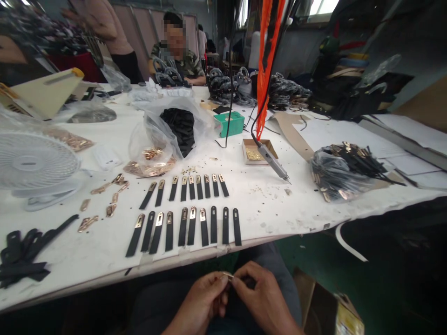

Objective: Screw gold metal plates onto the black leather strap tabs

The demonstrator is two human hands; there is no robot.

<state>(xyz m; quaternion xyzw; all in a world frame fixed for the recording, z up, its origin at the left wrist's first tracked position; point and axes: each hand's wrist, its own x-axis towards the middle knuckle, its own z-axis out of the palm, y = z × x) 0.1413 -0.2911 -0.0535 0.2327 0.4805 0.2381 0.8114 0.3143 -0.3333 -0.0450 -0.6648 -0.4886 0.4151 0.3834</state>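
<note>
Over my lap, just below the table's front edge, my left hand point(208, 294) and my right hand point(259, 291) meet with their fingertips closed. Pinched between them is a small gold metal plate point(228, 275), seen nearly edge-on. Its far side and whatever lies under it are hidden by my fingers. Two rows of black strips point(213, 225) lie on the table ahead; most carry gold metal plates at their upper ends, while a few in the front row look bare. Loose gold plates point(100, 188) are scattered left of the rows.
An electric screwdriver point(274, 163) hangs by its cord beside a box of small gold parts point(260, 160). A white fan point(31, 160) and black strips point(24, 251) are at left. A bag of finished-looking strips point(340, 174) lies right. A person point(179, 56) sits opposite.
</note>
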